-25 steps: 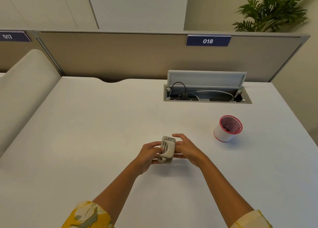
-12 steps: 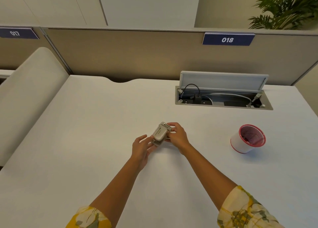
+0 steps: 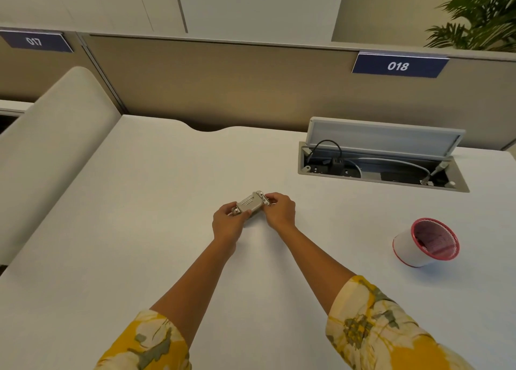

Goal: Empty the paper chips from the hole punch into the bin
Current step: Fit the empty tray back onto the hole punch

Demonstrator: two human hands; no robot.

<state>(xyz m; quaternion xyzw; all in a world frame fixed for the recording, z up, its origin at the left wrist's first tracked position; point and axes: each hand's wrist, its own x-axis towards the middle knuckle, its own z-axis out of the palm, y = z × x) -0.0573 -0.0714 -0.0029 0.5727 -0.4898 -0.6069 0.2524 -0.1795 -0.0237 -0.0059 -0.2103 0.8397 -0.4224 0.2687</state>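
At the middle of the tabletop: both hands meet around a small grey hole punch (image 3: 251, 204), which sits just above or on the white tabletop (image 3: 139, 230); contact with the surface cannot be told.
Hole punch: it lies tilted on a diagonal, one end toward the near left, the other toward the far right, with small metal studs showing at both ends and fine lines on its upper face.
Left hand (image 3: 226, 224): its grip is closed on the near-left end of the hole punch, thumb and fingers curled around the end.
Right hand (image 3: 280, 211): its grip pinches the far-right end of the hole punch, fingertips bent in on it.
Bin (image 3: 425, 242): a small white bin with a red rim and red inside stands on the tabletop well to the right of the hands, its mouth tipped toward the camera; something dark lies inside, too unclear to name.
Sleeves: yellow patterned sleeves (image 3: 374, 328) cover both upper forearms at the near edge of the view.
Cable box (image 3: 382, 171): a recessed box in the far right of the tabletop has its lid raised, with black and grey cables inside.
Partition (image 3: 223, 85): a tan partition runs behind the tabletop and carries blue labels reading 017 and 018.
Plant (image 3: 480, 15): green leaves show at the upper right.
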